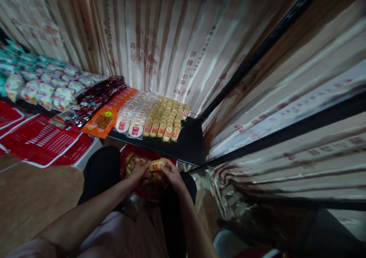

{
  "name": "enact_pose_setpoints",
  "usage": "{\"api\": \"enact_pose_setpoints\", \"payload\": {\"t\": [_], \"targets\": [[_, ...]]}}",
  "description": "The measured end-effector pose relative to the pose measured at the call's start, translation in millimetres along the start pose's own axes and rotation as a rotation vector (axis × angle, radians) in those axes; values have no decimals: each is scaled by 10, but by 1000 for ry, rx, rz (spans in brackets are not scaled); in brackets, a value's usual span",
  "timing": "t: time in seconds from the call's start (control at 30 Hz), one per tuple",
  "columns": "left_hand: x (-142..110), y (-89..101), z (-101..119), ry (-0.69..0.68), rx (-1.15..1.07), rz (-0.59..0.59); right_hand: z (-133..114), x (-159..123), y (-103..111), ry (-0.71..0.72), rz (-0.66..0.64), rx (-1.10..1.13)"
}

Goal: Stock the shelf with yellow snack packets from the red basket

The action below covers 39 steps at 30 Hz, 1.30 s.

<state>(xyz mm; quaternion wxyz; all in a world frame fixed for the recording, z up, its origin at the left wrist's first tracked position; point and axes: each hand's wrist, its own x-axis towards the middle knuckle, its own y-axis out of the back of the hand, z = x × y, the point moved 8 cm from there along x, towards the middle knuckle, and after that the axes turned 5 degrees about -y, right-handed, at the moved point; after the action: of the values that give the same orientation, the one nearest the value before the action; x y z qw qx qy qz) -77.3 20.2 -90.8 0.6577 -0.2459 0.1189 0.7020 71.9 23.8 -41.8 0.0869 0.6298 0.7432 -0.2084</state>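
Between my two hands is a small yellow snack packet (pixel 157 165) with a red and white label. My left hand (pixel 140 172) pinches its left end, and the fingers of my right hand (pixel 172 173) close on its right end. Right below sits a red basket (pixel 123 162) between my knees, with more yellow packets inside, partly hidden by my hands. On the black shelf (pixel 191 139) just beyond stand rows of like yellow packets (pixel 162 126), set closely side by side. Left of them lie rows of round white packets (pixel 135 126) in clear wrap.
Further left on the shelf are an orange snack bag (pixel 107 115), dark red packets (pixel 97 94) and several white bags (pixel 44 94). Red printed bags (pixel 51 139) hang below the shelf front. A pleated curtain (pixel 160 40) rises behind, and a black pole (pixel 251 59) slants up at the right.
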Motion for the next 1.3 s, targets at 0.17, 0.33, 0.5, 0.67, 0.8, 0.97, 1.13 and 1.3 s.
{"api": "enact_pose_setpoints", "payload": {"t": [0.17,0.33,0.5,0.67,0.8,0.97,1.13,1.3], "targets": [[-98,-146,57,30,20,-84,-140,-62,81,34,99,-2],[-183,-386,134,74,10,-150,-278,-84,232,111,281,77],[-209,-624,346,-3,-96,-145,-368,-103,276,195,326,120],[-146,-837,446,-23,-170,-166,-460,-89,313,255,321,55],[-37,-911,512,-73,-141,-150,-536,12,486,299,384,27],[78,-924,643,-196,6,-95,-615,173,768,330,522,-87],[125,-981,794,-371,170,-73,-763,288,883,382,660,-310],[201,-1065,931,-533,304,-56,-919,435,856,396,682,-450]]}}
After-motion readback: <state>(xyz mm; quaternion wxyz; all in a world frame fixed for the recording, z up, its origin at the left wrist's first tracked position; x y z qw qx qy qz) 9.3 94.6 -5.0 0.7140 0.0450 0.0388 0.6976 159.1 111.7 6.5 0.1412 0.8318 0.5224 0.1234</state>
